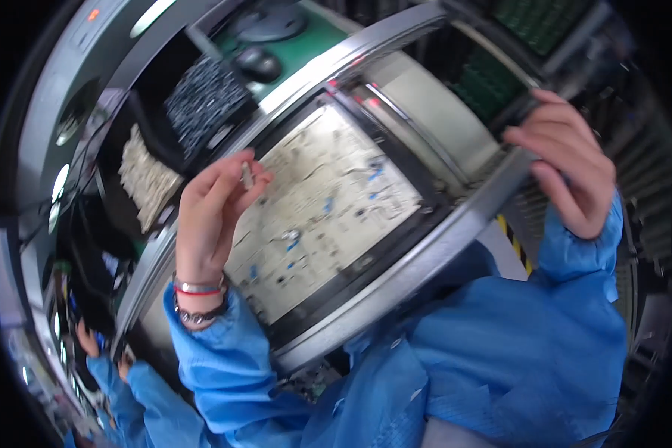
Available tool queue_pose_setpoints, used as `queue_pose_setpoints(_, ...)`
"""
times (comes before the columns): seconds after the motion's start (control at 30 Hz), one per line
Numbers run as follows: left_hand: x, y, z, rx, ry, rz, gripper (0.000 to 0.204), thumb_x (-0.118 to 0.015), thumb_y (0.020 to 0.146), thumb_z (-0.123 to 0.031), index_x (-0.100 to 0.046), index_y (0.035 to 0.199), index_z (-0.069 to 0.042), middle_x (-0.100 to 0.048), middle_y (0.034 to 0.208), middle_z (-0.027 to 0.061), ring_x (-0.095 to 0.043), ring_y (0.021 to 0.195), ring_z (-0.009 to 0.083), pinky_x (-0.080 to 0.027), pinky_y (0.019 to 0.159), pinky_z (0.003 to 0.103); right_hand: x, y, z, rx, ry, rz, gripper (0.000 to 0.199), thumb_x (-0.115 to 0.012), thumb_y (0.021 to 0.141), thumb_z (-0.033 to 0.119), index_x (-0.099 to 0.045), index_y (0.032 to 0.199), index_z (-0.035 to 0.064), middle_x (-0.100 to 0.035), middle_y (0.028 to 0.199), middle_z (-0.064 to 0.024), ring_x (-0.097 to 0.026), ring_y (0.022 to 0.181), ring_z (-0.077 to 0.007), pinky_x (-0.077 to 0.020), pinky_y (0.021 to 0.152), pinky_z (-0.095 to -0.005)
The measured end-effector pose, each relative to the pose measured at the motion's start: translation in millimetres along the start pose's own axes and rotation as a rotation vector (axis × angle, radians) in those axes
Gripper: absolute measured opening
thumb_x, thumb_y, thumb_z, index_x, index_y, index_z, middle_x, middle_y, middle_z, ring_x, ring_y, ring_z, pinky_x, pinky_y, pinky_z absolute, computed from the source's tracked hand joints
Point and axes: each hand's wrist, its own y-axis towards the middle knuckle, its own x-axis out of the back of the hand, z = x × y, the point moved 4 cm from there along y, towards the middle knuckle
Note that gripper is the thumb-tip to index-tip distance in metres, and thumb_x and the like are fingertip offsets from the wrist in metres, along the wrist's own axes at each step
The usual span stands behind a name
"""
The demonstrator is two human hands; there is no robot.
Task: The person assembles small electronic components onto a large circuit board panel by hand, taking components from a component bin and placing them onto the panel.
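The hands are well apart: the left hand (pixel 207 205) pinches a small pale part (pixel 247 176) between thumb and fingers, above the left side of a pale board (pixel 336 142) dotted with components and set in a black frame (pixel 351 273). The right hand (pixel 571 157) is curled by the right end of the metal rail (pixel 396 287), and I cannot tell whether it grips anything. Any lettering on the board is too blurred for me to read, as is the red-lit readout (pixel 93 14) at upper left

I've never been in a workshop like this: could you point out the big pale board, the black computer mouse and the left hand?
Big pale board (pixel 343 222): head view, bare part of its face.
Black computer mouse (pixel 259 65): head view, rounded top.
Left hand (pixel 213 200): head view, middle of the hand.
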Motion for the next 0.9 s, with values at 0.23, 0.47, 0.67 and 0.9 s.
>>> queue_pose_setpoints(0.23,-16.8,28.9,31.5,0.026,0.203,-0.017,0.021,-0.055,0.088,-0.006,-0.057,0.104,0.008,-0.062,0.097,0.0129,-0.06,0.096,0.0214,-0.048,0.086,0.028,128.2,-153.6,22.4,-0.261,-0.588,-0.915,0.02,-0.049,0.083,-0.001,-0.063,0.097,-0.004,-0.063,0.094,-0.0139,-0.058,0.086,-0.0212,-0.0429,0.088,-0.0374)
queue_pose_setpoints(0.47,-52.4,61.8,31.9,0.063,0.073,0.087,0.034,-0.05,0.091,-0.009,-0.047,0.118,0.012,-0.057,0.108,0.0148,-0.057,0.102,0.0232,-0.049,0.088,0.026,201.6,-304.0,-27.2,-0.83,-1.441,-0.95,0.055,-0.063,0.08,0.016,-0.041,0.129,0.0033,-0.044,0.128,-0.0172,-0.045,0.116,-0.0281,-0.0334,0.099,-0.0357)
queue_pose_setpoints(0.67,-64.5,44.8,37.2,0.115,0.181,0.053,0.035,-0.055,0.087,-0.01,-0.05,0.115,0.011,-0.06,0.107,0.0154,-0.059,0.099,0.0207,-0.045,0.089,0.028,220.6,-342.3,-107.5,-0.801,-0.329,-1.036,0.055,-0.046,0.086,0.003,-0.029,0.138,0.0034,-0.039,0.136,-0.0142,-0.038,0.126,-0.0244,-0.0314,0.102,-0.0329)
queue_pose_setpoints(0.9,-61.3,47.0,47.8,-0.138,0.674,-0.024,0.025,-0.065,0.079,-0.008,-0.064,0.101,0.004,-0.066,0.088,0.0074,-0.06,0.077,0.0104,-0.047,0.069,0.023,254.7,-420.8,-176.4,-0.742,-0.575,-0.957,0.046,-0.05,0.091,0.013,-0.038,0.134,0.0007,-0.047,0.131,-0.0114,-0.046,0.117,-0.0186,-0.0343,0.097,-0.0275)
